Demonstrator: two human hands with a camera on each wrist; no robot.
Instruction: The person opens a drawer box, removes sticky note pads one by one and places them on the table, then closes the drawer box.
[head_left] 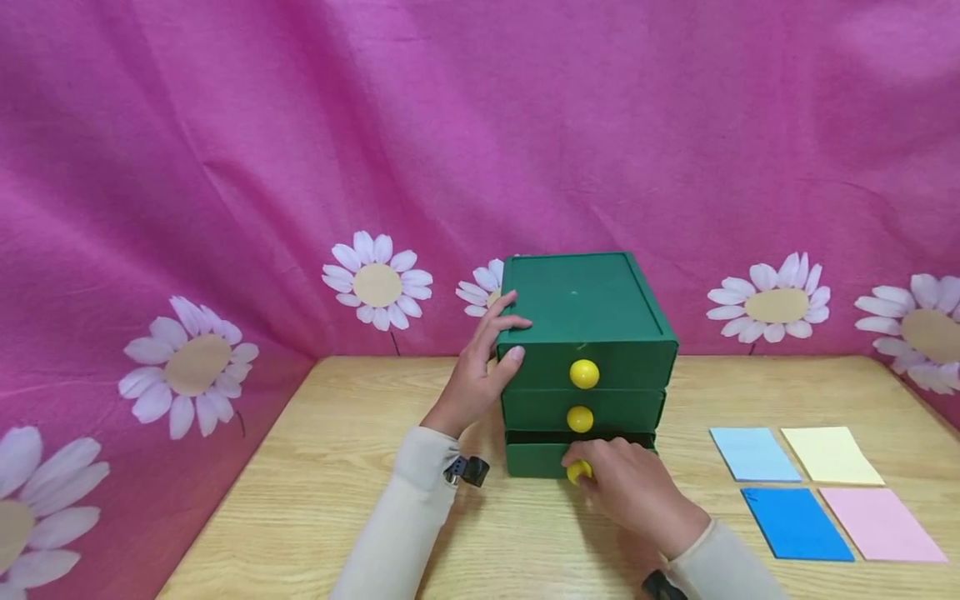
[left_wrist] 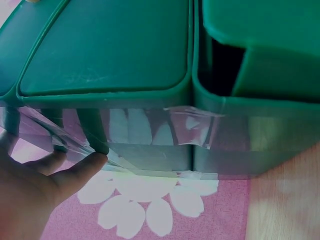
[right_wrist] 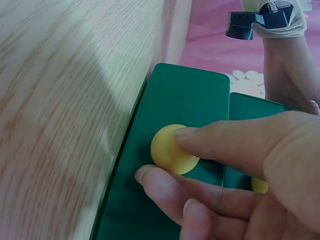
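A green three-drawer cabinet (head_left: 573,300) with round yellow knobs stands on the wooden table. Its bottom drawer (head_left: 534,460) sticks out a little, with a dark gap along its top edge. My right hand (head_left: 633,487) is at that drawer, thumb and fingers pinching its yellow knob (right_wrist: 172,150). Against the cabinet's left side rests my left hand (head_left: 480,367), its fingers spread over the upper edge. In the left wrist view, the fingertips of the left hand (left_wrist: 35,185) touch the glossy side wall. The upper two drawers are pushed in.
On the right of the table (head_left: 322,500) lie four-sided paper pads in a grid: light blue (head_left: 755,454), yellow (head_left: 832,456), blue (head_left: 797,523) and pink (head_left: 883,523). A pink cloth (head_left: 570,125) with white daisies hangs behind and at the sides.
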